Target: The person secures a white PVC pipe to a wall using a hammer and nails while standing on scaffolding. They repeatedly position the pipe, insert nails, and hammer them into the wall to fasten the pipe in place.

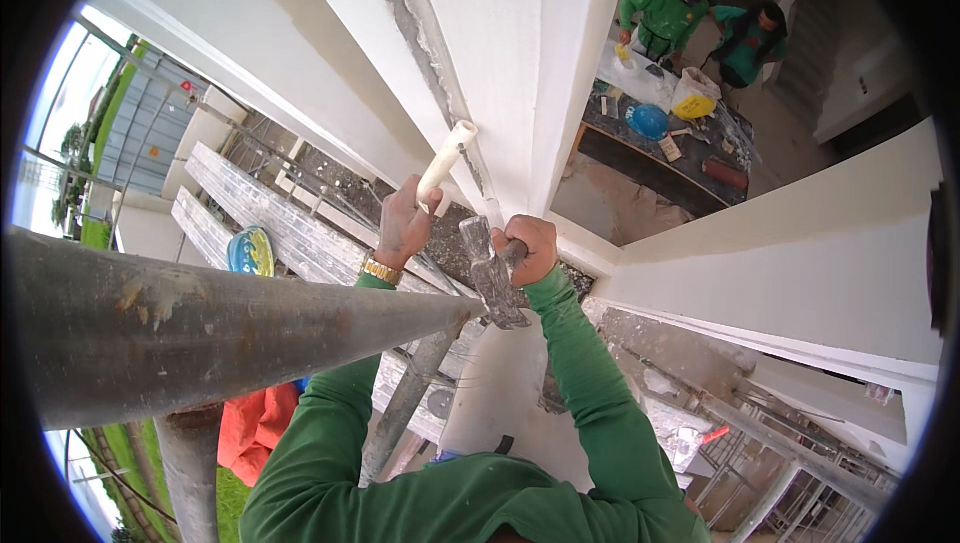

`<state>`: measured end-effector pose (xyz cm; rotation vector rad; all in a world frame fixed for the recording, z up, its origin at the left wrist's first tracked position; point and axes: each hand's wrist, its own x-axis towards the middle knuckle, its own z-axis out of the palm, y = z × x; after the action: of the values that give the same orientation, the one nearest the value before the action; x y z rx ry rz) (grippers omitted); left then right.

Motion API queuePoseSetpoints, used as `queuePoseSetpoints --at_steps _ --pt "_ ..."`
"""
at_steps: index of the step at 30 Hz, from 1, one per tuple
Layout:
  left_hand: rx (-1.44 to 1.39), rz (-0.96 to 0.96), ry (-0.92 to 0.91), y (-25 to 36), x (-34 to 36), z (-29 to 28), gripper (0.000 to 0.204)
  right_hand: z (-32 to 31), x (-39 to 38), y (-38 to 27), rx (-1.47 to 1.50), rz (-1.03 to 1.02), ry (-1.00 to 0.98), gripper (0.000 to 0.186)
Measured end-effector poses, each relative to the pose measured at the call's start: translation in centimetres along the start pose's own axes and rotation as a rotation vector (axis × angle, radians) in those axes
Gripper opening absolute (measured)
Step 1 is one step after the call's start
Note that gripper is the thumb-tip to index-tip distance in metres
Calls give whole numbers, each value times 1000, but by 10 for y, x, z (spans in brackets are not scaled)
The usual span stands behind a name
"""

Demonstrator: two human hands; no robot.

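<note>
My left hand [405, 225], with a gold-coloured watch at the wrist, is closed around the lower end of a short cream-coloured tube [447, 161]. The tube tilts up to the right, its far end at or close to a rough grey groove [408, 5] that runs down the white wall [490, 38]; contact cannot be made out. Just to the right, my right hand [533, 243] makes a fist on a hammer [494, 278]. Grey, plaster-crusted and worn, the hammer's head hangs below and apart from the tube, in front of the fist.
A thick metal scaffold pipe [230, 333] crosses from the left below my hands. Dusty planks [265, 218] carry a blue-and-yellow bowl [250, 251]. Red cloth [262, 431] hangs lower left. At upper right, several people in green stand by a cluttered table [640, 148].
</note>
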<state>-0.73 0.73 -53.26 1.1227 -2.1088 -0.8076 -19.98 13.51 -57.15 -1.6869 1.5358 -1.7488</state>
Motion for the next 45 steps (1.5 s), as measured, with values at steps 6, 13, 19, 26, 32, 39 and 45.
queuePoseSetpoints --at_steps 6,13,19,26,32,39,45 --pt "15 41 40 17 -8 -1 41 -13 -8 2 -72 226 21 20" --pt "-17 39 -4 24 1 -7 46 -14 9 -20 98 -91 53 23" --pt "-50 41 -10 20 3 -7 51 -5 20 -16 -120 49 39 25" --pt "-6 -19 -71 24 1 -15 55 -5 7 -12 -148 81 14 23" --pt "-14 -16 4 20 -1 -14 55 -3 15 -22 -125 200 24 22" --pt "-57 -63 -16 25 -1 -9 55 -15 15 -15 -187 232 -66 19" --pt "-44 -27 -5 10 -6 -9 55 -19 -4 -27 -33 183 -74 15"
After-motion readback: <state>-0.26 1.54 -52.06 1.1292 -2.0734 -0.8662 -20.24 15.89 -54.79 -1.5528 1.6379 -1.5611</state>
